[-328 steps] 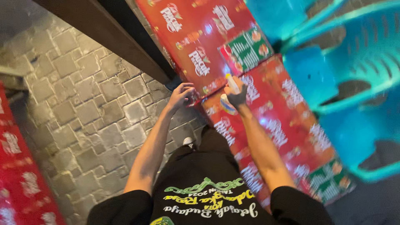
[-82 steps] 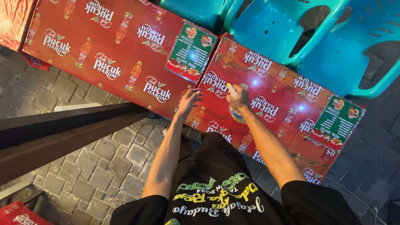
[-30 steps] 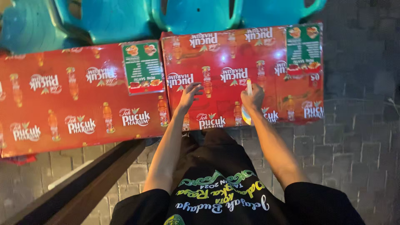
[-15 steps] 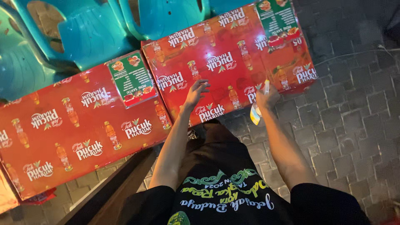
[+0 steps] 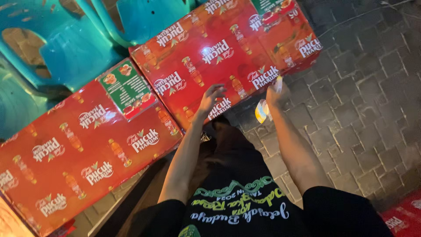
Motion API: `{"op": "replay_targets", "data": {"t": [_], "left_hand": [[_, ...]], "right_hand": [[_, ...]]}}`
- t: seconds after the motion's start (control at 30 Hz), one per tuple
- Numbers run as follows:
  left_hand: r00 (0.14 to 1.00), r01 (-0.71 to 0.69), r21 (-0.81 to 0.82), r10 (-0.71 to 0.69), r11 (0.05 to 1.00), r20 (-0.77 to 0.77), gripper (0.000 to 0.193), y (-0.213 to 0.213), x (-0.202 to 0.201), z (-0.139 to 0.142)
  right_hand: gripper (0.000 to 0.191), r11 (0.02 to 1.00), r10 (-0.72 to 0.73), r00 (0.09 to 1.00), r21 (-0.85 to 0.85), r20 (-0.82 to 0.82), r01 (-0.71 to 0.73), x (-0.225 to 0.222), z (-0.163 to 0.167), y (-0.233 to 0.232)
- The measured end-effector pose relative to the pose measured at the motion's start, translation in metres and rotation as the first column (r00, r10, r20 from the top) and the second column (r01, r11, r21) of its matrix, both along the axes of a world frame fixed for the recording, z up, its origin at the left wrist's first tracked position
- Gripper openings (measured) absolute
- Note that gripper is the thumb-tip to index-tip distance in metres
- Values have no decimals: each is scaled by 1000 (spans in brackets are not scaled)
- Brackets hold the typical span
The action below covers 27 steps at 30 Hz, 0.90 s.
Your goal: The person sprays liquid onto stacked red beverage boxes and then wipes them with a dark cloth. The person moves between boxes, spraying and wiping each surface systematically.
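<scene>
My left hand (image 5: 211, 97) rests with spread fingers on the near edge of a table under a red printed cover (image 5: 228, 48). To its right, just off that edge and over the paving, my right hand (image 5: 276, 94) is closed on a small yellow and white object (image 5: 262, 112); I cannot tell what kind of thing it is. A second table with the same red cover (image 5: 74, 149) adjoins the first on the left. Each cover bears a green printed card (image 5: 127, 90).
Teal plastic chairs (image 5: 66, 48) stand behind the tables at the upper left. Grey paving stones (image 5: 372, 96) fill the right side. A dark beam (image 5: 131, 197) runs along the lower left below the table. Something red (image 5: 403, 217) lies at the bottom right corner.
The view has swung, so the tables now lie diagonally. My left hand stays on the table's edge. My right hand has come off the red cover and now hangs just past the edge.
</scene>
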<state>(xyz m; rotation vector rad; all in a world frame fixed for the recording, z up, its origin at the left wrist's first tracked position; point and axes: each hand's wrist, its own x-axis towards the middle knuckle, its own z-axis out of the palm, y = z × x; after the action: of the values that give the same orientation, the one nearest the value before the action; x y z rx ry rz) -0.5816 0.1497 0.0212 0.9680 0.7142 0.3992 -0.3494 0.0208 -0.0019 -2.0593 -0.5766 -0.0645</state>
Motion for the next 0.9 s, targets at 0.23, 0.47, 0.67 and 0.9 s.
{"op": "replay_targets", "data": {"t": [0.23, 0.47, 0.67, 0.9], "left_hand": [[993, 119, 140, -116, 983, -27, 47, -31, 9, -24], [973, 215, 118, -203, 969, -107, 47, -38, 32, -21], [952, 292, 63, -284, 954, -112, 47, -48, 78, -20], [932, 353, 18, -350, 935, -97, 40, -80, 152, -23]], "right_hand": [[28, 986, -118, 992, 115, -47, 123, 0, -2, -34], [18, 996, -77, 997, -42, 1, 77, 18, -3, -68], [15, 989, -132, 967, 34, -217, 142, 47, -2, -93], [9, 994, -106, 984, -36, -142, 102, 94, 0, -135]]}}
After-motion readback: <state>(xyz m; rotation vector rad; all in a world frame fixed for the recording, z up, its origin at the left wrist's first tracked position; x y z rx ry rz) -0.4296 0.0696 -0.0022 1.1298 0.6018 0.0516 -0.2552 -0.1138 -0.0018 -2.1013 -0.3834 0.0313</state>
